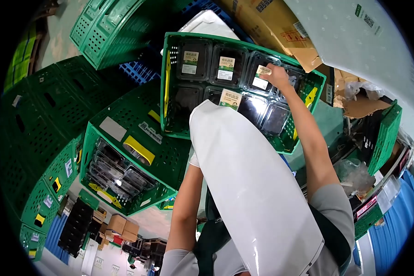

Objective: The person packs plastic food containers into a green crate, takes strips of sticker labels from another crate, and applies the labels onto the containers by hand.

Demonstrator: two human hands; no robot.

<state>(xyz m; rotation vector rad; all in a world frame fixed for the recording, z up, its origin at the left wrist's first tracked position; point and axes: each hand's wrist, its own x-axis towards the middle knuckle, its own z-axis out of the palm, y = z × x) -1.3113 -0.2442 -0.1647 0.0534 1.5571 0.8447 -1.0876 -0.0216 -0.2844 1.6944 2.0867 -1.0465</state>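
Note:
A green crate (164, 87) with yellow handles holds several clear lidded boxes in two rows. Labels with green print sit on the three left boxes of the far row. My right hand (277, 76) is closed at the third box (258, 69), its fingertips pressed on the upper label (264, 70). Over my left forearm lies a long white sheet (253, 175), which hides my left hand almost wholly; only a bit of white at the wrist shows. At the sheet's top end, a label (230, 98) lies over the near row of boxes.
Another green crate (124, 156) with stacked clear boxes stands lower left. Large green crates (37, 110) fill the left side. Cardboard (271, 32) and a pale panel (354, 37) are at the upper right. A crumpled plastic bag (352, 172) lies at the right.

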